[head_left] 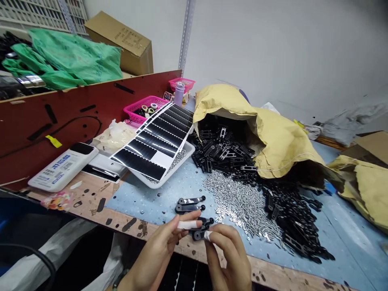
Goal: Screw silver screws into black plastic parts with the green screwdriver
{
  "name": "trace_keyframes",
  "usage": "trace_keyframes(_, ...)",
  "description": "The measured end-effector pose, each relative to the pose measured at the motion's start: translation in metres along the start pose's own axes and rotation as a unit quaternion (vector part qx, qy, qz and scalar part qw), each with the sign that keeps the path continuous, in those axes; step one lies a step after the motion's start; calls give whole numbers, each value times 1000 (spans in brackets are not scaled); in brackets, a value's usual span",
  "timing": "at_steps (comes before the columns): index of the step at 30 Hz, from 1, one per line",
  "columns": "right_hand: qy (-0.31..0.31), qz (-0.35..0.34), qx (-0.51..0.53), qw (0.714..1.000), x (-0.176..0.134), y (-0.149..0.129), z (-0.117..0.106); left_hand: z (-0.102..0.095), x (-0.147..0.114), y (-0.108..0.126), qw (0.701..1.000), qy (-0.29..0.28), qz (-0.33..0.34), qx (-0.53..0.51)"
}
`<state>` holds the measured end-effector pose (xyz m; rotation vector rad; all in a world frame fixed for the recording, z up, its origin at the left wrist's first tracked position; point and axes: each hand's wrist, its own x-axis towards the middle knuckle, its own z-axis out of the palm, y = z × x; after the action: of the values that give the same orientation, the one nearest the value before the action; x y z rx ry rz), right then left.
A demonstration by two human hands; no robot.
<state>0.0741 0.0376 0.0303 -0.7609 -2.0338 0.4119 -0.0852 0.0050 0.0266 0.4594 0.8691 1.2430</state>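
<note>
My left hand (160, 247) reaches in at the bottom centre, fingers stretched to the right and apart, white tape around one finger. Facing it, my right hand (228, 252) has its fingers curled toward the thumb, with white tape on a fingertip. Whatever is in that pinch, if anything, is hidden. Right behind the fingertips lie dark lever-like parts with round ends (198, 235), partly covered by the hands; I cannot tell whether a hand touches them. Just beyond, a pair of similar black levers (190, 208) rests on the blue mat (136, 204).
Loose silver screws and nuts (239, 202) are heaped right of my hands. Black plastic parts (222, 151) spill from yellow paper sacks (224, 101). Black label sheets (157, 137) lie across a white tray (156, 185). A white device (60, 167) and pink basket (130, 110) stand left.
</note>
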Motion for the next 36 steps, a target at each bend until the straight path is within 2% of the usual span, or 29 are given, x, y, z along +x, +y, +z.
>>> trace_keyframes(2,5,-18,-51,999,-4,-3,4,1,-3,-4,999,-32,-15,-14)
trace_keyframes(4,-16,-48,-107,993,-5,-8,13,1,-8,-8,998,-66,-6,6)
trace_keyframes(7,-75,-70,-160,982,-7,-13,21,-3,-17,-12,987,-99,27,127)
trace_keyframes(9,-97,-76,-142,982,-11,-11,18,-9,-19,-9,960,-93,67,256)
trace_keyframes(11,-74,-43,-105,991,-19,-1,7,-16,-13,-5,900,-70,131,410)
trace_keyframes(13,-24,48,-99,994,-34,15,-3,-25,2,-3,806,-34,198,557)
trace_keyframes(15,3,129,-128,983,-52,35,-6,-32,25,-8,715,-5,230,660)
trace_keyframes(17,-15,129,-159,979,-68,52,2,-37,46,-18,654,-26,228,721)
trace_keyframes(19,-28,95,-179,979,-77,63,15,-37,61,-32,619,-35,248,745)
trace_keyframes(22,-39,75,-187,979,-75,60,33,-35,67,-46,610,-12,297,734)
trace_keyframes(24,-72,67,-181,979,-68,52,38,-34,65,-50,626,-6,303,718)
trace_keyframes(27,-148,12,-165,975,-57,45,39,-34,63,-50,656,-7,281,700)
trace_keyframes(29,-174,-4,-165,971,-51,48,41,-34,63,-50,660,-11,281,696)
trace_keyframes(32,-178,39,-183,966,-41,59,44,-35,63,-50,651,-13,300,697)
trace_keyframes(36,-175,88,-186,963,-34,59,51,-38,62,-51,666,-16,300,683)
